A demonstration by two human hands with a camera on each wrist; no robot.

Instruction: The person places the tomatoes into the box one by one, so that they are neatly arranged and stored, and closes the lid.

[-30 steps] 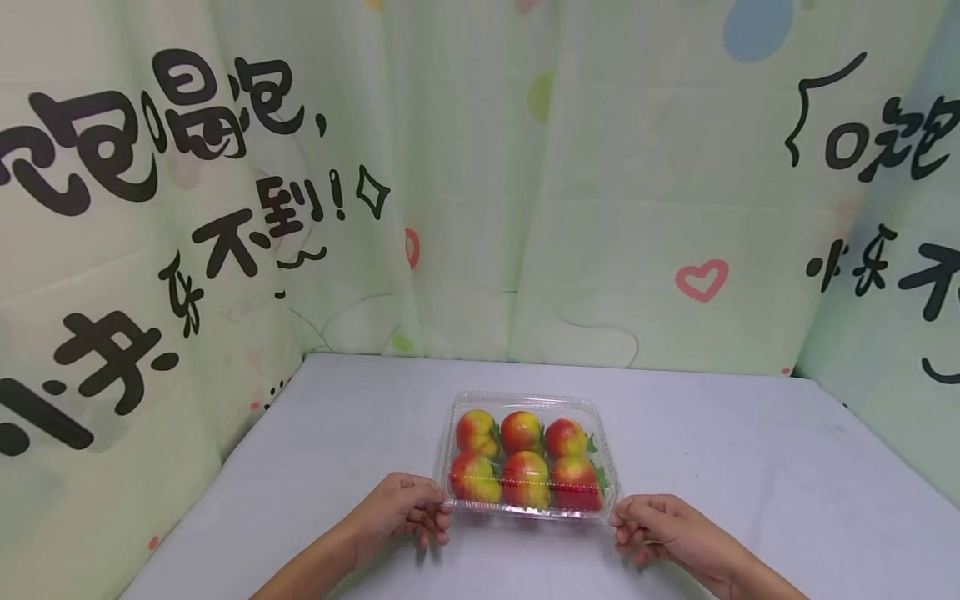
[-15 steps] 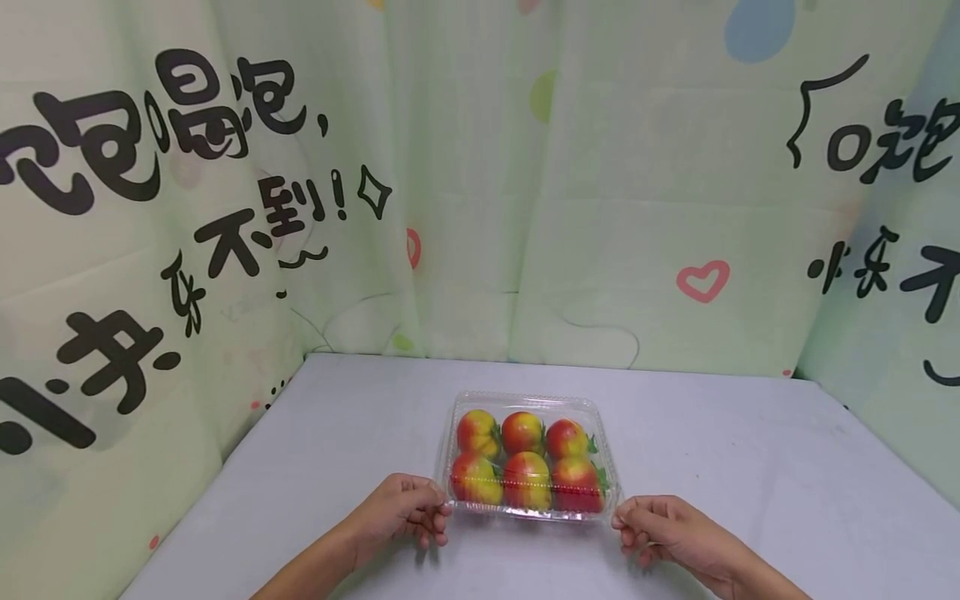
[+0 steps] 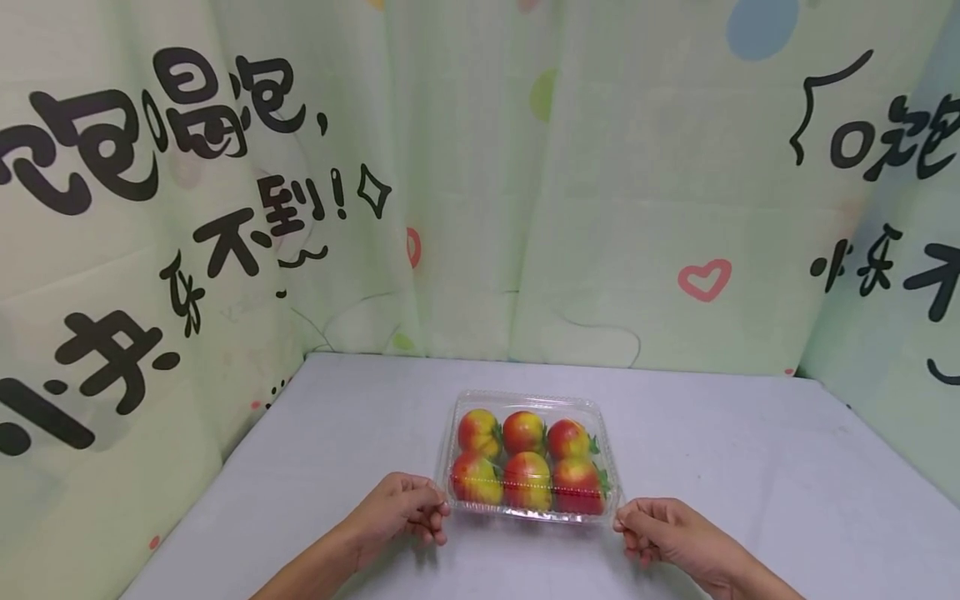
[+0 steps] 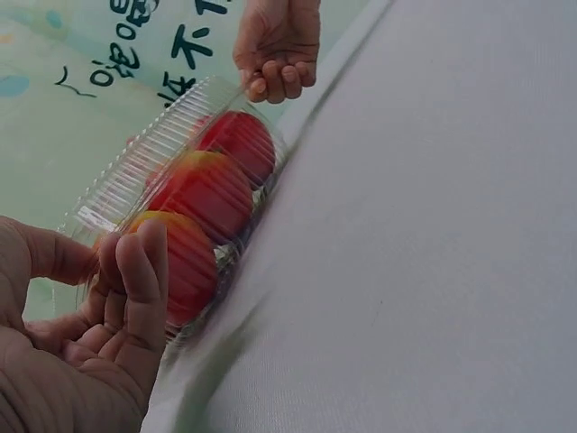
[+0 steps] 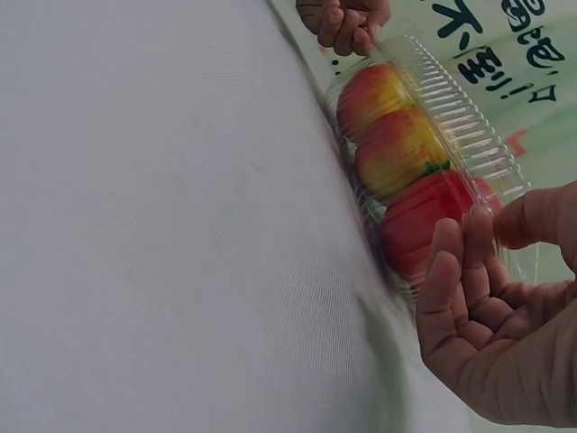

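Note:
A clear plastic clamshell box (image 3: 566,406) lies on the table in the head view, its lid down. Inside sit several red-and-yellow fruits (image 3: 527,481) with green leaves, in two rows. My left hand (image 3: 401,510) pinches the near left corner of the box between thumb and index finger. At the near right corner my right hand (image 3: 667,533) pinches the rim the same way. Both wrist views show the remaining fingers curled loosely beside the box wall. The left thumb and fingertips (image 4: 108,262) partly hide one fruit in the left wrist view.
A white cloth covers the table (image 3: 360,417). Pale green curtains (image 3: 465,167) with dark lettering and a red heart stand at the back and on both sides, meeting the table's edges.

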